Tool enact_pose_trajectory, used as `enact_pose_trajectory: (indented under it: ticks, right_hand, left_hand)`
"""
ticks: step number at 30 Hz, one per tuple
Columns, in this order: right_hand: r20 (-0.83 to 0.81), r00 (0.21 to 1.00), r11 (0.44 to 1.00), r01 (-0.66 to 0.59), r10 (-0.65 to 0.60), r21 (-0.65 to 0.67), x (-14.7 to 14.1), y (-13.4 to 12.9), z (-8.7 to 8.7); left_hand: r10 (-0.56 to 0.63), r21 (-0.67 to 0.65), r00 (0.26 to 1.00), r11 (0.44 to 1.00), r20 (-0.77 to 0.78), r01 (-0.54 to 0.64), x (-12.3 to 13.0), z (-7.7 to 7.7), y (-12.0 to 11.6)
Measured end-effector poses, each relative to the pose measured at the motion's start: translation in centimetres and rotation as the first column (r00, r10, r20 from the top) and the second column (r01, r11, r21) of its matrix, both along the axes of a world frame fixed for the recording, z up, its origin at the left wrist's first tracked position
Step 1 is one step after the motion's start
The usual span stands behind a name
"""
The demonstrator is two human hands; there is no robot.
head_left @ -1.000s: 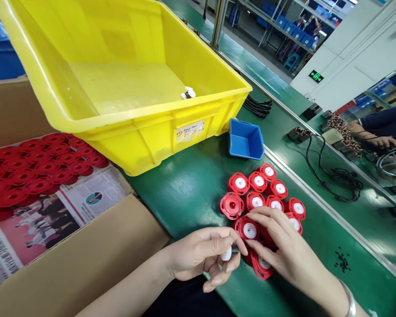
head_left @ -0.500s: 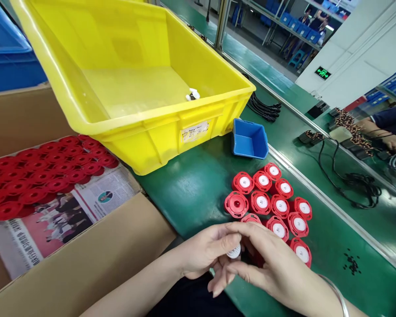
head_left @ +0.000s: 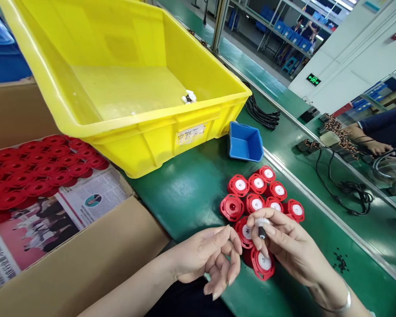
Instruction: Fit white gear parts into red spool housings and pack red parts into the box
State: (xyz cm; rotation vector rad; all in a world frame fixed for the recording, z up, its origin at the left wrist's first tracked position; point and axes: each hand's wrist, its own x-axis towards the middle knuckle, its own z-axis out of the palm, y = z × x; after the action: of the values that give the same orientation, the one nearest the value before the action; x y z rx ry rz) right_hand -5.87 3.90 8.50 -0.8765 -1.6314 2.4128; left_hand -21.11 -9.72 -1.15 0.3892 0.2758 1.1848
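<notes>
R hand (head_left: 288, 244) pinches white gear (head_left: 261, 221) w/ blk shaft (head_left: 262, 233), L hand (head_left: 207, 254) half-open, looks empty; prob fitting step, next needs aligning over gearless red housing (head_left: 231, 207), left.

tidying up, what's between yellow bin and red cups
In the head view, the small blue tray and bare green tabletop lie between the yellow bin and red cups.

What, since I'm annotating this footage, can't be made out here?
All in the head view:
Some red housings: partly hidden by the right hand.
White-and-black piece: partly covered by that hand's grip.
Upper-left blue container: cut off by the left edge.
Label on the yellow bin: fine print too small.
Black bits: too small to identify.
</notes>
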Motion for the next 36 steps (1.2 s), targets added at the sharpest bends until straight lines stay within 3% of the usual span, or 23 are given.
enact_pose_trajectory:
  ticks: [3, 7, 10, 12, 14, 16, 18, 20, 23, 36]
  right_hand:
    - [-0.008, 1.0, 0.997, 0.024, -0.024, -0.076, -0.7, -0.4, 0.0]
    - [0.026, 0.999, 0.996, 0.045, -0.043, -0.071, -1.5, -0.7, 0.0]
    - [0.043, 0.999, 1.0, 0.017, -0.018, 0.018, -1.8, -0.6, -0.3]
    - [0.048, 0.999, 0.983, -0.01, 0.002, 0.181, -1.9, -0.2, -0.5]
    - [0.058, 0.998, 0.886, -0.033, 0.007, 0.462, -2.0, 0.3, -0.8]
    - [0.085, 0.996, 0.676, -0.09, 0.04, 0.731, -2.3, 0.9, -1.1]
    - [0.127, 0.986, 0.458, -0.163, 0.108, 0.874, -2.9, 1.4, -1.3]
    - [0.155, 0.973, 0.333, -0.206, 0.172, 0.92, -3.6, 1.7, -1.5]
    - [0.176, 0.958, 0.265, -0.235, 0.227, 0.935, -4.4, 1.7, -2.0]
    - [0.268, 0.923, 0.152, -0.317, 0.275, 0.936, -4.5, 1.4, -1.7]
  left_hand:
    - [0.005, 0.015, 1.0, 1.0, 0.004, -0.005, 0.0, 0.0, 0.0]
    - [-0.001, 0.019, 1.0, 1.0, 0.022, 0.0, 0.0, 0.0, 0.0]
    - [0.008, 0.013, 1.0, 1.0, 0.019, -0.008, 0.1, 0.0, 0.0]
    - [0.009, 0.007, 1.0, 1.0, 0.013, -0.009, 0.1, 0.0, 0.0]
    - [0.005, 0.005, 1.0, 1.0, 0.009, -0.005, 0.0, 0.1, 0.0]
    - [0.001, 0.004, 1.0, 1.0, 0.01, -0.001, -0.1, 0.3, 0.0]
    - [-0.005, 0.0, 1.0, 1.0, 0.011, 0.005, -0.1, 0.4, 0.1]
    - [-0.004, -0.007, 1.0, 1.0, 0.013, 0.004, -0.1, 0.4, 0.0]
    - [0.001, -0.01, 1.0, 1.0, 0.011, -0.001, -0.1, 0.4, 0.0]
    - [0.013, -0.036, 1.0, 0.999, 0.012, -0.013, -0.1, 0.7, 0.0]
